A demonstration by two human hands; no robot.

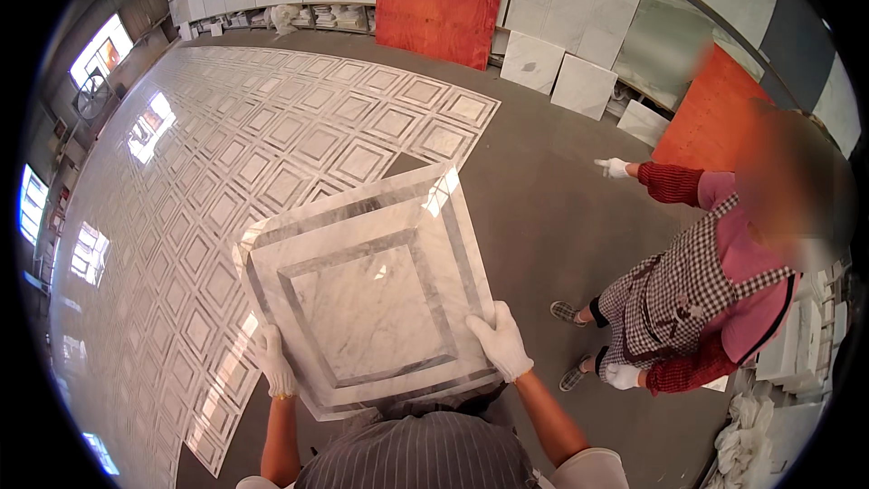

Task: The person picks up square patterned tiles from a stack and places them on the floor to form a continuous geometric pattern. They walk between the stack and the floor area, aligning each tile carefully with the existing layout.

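Between my hands is a large square marble tile (367, 308), white with grey inlaid square bands, held tilted in front of my body. My left hand (274, 360), in a white glove, grips its left edge near the lower corner. On the right edge, my gloved right hand (500, 342) is closed with the thumb lying over the face; the other fingers are hidden behind the tile. Beyond it spreads a floor of matching patterned tiles (281, 133), with a dark square gap (405, 165) near its right side.
A person in a checked apron (674, 294) stands at right, one gloved hand (615, 167) stretched toward the tiled area. Grey floor (543, 208) lies between us. Orange boards (441, 9) and white slabs (579, 86) lean at the far wall. A fan (92, 95) stands far left.
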